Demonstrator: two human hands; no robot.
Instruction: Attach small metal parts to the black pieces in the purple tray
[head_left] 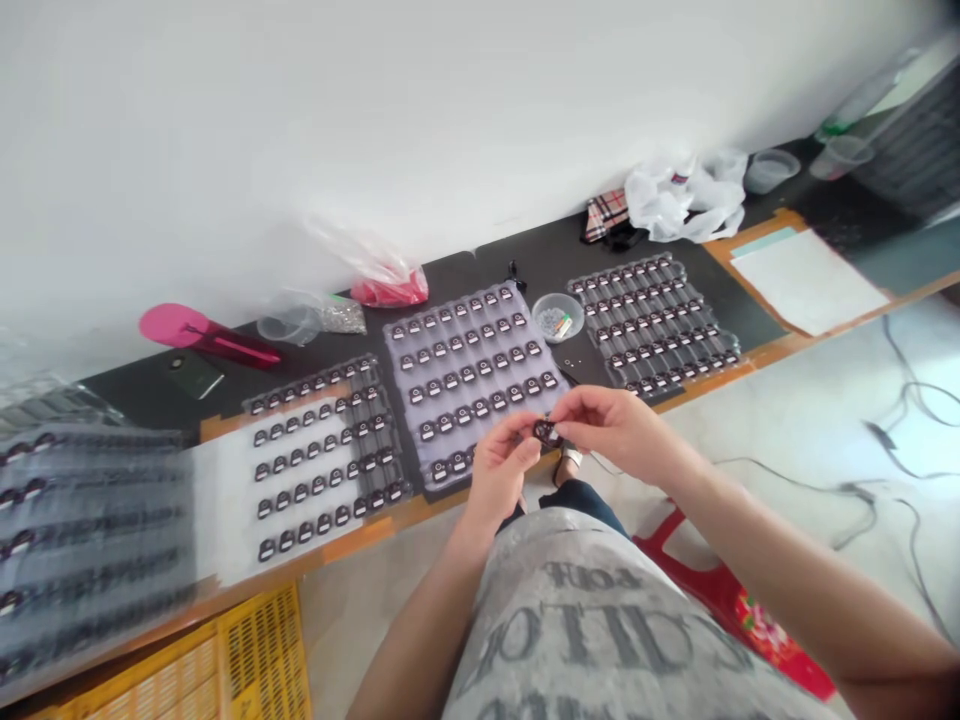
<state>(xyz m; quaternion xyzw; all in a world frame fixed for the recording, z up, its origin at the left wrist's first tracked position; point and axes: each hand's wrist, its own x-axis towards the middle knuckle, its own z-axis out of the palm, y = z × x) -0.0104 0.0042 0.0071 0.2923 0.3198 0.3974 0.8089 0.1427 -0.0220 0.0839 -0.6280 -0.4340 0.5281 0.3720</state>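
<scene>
Between my two hands, just in front of the table's front edge, is a small black round part with light marks on it. My left hand pinches it from the left between thumb and fingers. From the right, the fingertips of my right hand close on the same part. Behind my hands lies a middle tray with rows of similar black parts. Another clear tray of them sits to the left, and a third tray to the right.
A round plastic tub of tiny pieces stands between two trays. Stacked trays rise at far left above a yellow crate. At the back are a pink object, a red bag and white plastic bags. A red stool and cables are on the floor.
</scene>
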